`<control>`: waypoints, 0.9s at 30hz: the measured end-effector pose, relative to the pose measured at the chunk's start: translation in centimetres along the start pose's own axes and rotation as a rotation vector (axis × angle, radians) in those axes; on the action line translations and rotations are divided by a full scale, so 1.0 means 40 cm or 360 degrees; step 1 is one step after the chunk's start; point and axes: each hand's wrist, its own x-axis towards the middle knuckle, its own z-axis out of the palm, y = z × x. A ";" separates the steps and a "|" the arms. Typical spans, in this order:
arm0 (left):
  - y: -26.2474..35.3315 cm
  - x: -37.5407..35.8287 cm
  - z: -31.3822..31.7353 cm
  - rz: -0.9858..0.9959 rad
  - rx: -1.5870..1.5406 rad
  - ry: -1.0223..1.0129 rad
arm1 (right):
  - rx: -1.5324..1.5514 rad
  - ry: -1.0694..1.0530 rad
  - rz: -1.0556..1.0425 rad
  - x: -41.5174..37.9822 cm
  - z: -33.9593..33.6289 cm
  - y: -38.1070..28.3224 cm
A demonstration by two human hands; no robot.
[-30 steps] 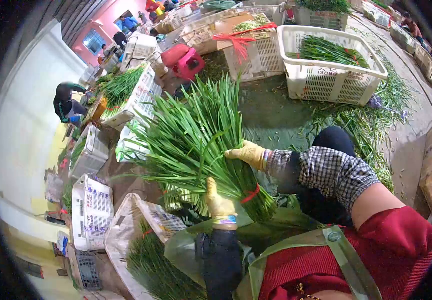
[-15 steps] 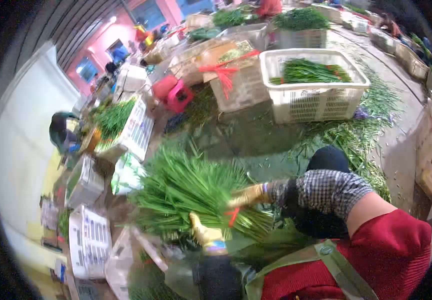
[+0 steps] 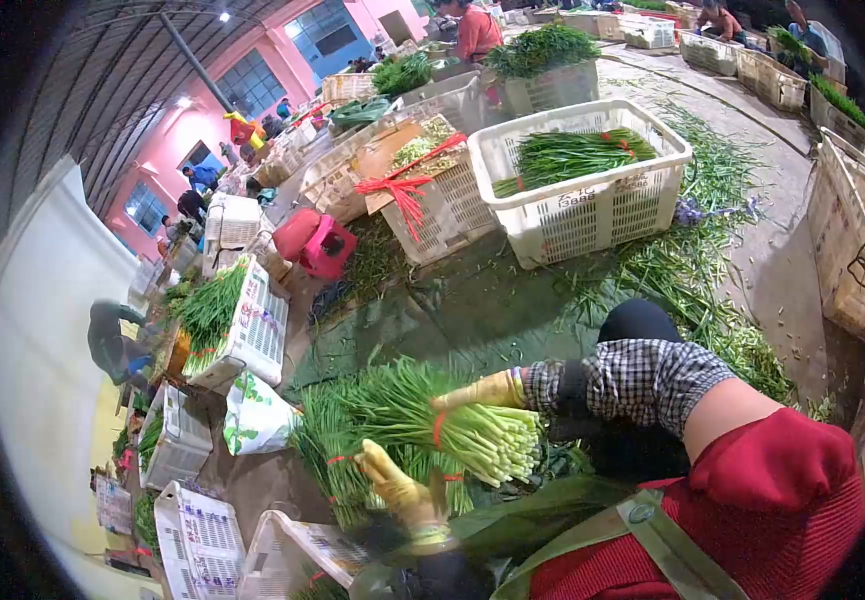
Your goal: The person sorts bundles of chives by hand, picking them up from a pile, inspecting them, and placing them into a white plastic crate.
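My right hand [image 3: 485, 392], in a yellow glove, is closed on a bundle of green stalks [image 3: 498, 440] with pale cut ends toward the right and a red tie round it. Just below and left, my gloved left hand [image 3: 398, 484] is beside the bundle, its fingers apart from the stalks in its grip. More tied bundles [image 3: 328, 440] lie beneath and to the left, with red ties. Their leafy ends point up and left.
A white crate [image 3: 603, 215] with green bundles stands ahead. Red ties [image 3: 393, 188] lie on a crate beside a pink stool [image 3: 328, 245]. Crates line the left, near a white bag [image 3: 258, 415]. Loose stalks litter the floor at right. Other people work farther back.
The view has shifted. The held bundle has turned so its pale cut ends show, and my left hand has moved down, off the leaves. Tied bundles beneath are now visible.
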 end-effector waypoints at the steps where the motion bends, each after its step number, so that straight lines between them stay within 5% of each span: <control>1: 0.011 0.003 0.001 0.0084 0.0182 -0.0143 | -0.0021 0.0011 0.0045 0.009 -0.002 0.006; 4: 0.023 0.000 0.061 0.0584 0.1098 -0.0299 | -0.0141 -0.0085 -0.0193 0.052 -0.037 0.040; 5: 0.038 -0.017 0.062 0.0482 0.0253 -0.0435 | -0.0183 -0.0161 -0.0357 0.057 -0.046 0.047; 8: 0.029 -0.008 0.051 0.0498 0.0161 -0.0435 | -0.0300 -0.0411 -0.0825 0.084 -0.049 0.072; 9: 0.059 0.006 0.017 0.0347 -0.0238 -0.0502 | -0.0329 -0.0511 -0.0962 0.090 -0.035 0.081; 12: 0.113 0.031 -0.048 -0.0362 -0.1754 -0.0567 | -0.1153 -0.0725 -0.0770 0.069 -0.032 0.043; 13: 0.095 0.024 -0.042 -0.0515 -0.1957 -0.0447 | -0.0823 -0.0751 -0.0435 0.059 -0.017 0.026; 15: 0.052 0.011 -0.025 -0.0563 -0.1880 -0.0130 | -0.0142 -0.0537 0.0227 0.049 0.011 0.009; 17: 0.030 0.002 -0.010 -0.0842 -0.1971 0.0089 | -0.0381 -0.0219 0.0009 0.026 0.050 0.011; 21: 0.012 0.004 0.006 -0.0918 -0.2352 0.0218 | -0.0645 0.0226 -0.0351 0.016 0.062 -0.027; 22: -0.007 0.000 0.021 -0.0909 -0.2397 0.0243 | -0.0840 0.0611 -0.0494 0.027 0.069 -0.023; 25: 0.028 0.007 0.001 -0.0897 -0.2525 0.0220 | -0.1697 0.0827 -0.1346 0.061 0.043 0.006; 27: 0.011 0.006 0.011 -0.0813 -0.2539 0.0114 | -0.2036 0.0574 -0.1370 0.090 0.010 0.036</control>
